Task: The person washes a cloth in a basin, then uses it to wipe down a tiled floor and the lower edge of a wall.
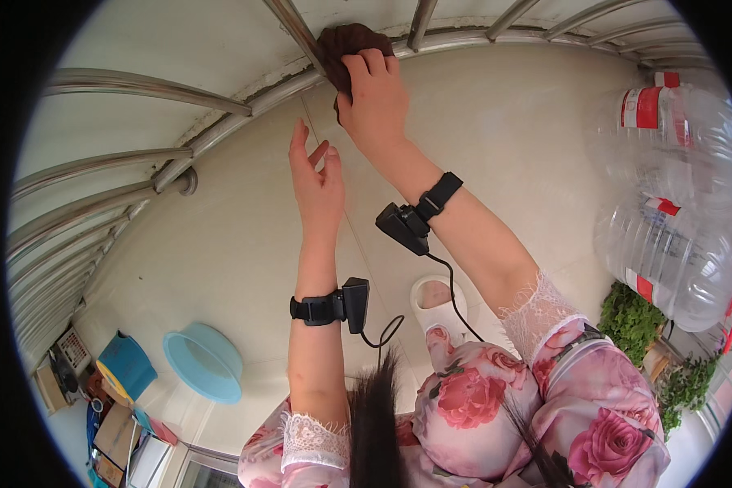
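My right hand (375,100) grips a dark brown cloth (352,41), pressed around the foot of an upright metal bar (296,30). This bar joins the bottom rail (287,94) of a metal railing, and bunched cloth covers part of that joint. Below and to the left, my left hand (317,168) hovers above the tiled floor (244,201) with fingers apart, holding nothing. Each wrist wears a black strap with a small cabled device.
A light blue plastic basin (204,363) stands at lower left, near a blue container (128,364) and cardboard boxes (116,430). Large clear plastic bottles (671,256) line the right side, with green plants (631,320) beside them. A white slipper (439,305) is beneath me.
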Tool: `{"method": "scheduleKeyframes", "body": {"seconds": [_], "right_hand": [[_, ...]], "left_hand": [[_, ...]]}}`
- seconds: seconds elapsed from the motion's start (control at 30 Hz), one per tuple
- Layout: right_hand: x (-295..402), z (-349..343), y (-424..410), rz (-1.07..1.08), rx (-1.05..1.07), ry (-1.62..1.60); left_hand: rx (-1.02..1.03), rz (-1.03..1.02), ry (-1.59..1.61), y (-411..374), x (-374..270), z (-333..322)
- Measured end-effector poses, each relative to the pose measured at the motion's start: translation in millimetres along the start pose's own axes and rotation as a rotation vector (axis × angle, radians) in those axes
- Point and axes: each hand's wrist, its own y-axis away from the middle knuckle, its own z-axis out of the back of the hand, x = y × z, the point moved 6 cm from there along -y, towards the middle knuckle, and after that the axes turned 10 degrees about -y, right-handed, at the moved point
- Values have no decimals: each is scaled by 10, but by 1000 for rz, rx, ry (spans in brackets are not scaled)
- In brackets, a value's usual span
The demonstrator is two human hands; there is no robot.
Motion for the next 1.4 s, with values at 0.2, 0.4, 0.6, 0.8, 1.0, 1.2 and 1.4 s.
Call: {"method": "scheduleKeyframes", "body": {"seconds": [0.2, 0.4, 0.6, 0.8, 1.0, 1.2, 1.4], "right_hand": [[44, -227, 827, -201, 334, -414], [103, -53, 687, -217, 2, -571], [-486, 135, 457, -472, 46, -703], [52, -55, 354, -308, 89, -823], [-173, -226, 376, -325, 172, -606], [-579, -41, 725, -587, 229, -681], [-1113, 271, 681, -525, 15, -455]], "left_hand": [[39, 450, 508, 129, 202, 30], [72, 171, 412, -13, 166, -83], [115, 58, -45, -419, -293, -404], [-377, -421, -513, -471, -601, 90], [-192, -513, -1177, -847, -446, -33], [-249, -424, -959, -103, -152, 14], [2, -354, -810, -80, -146, -707]]}}
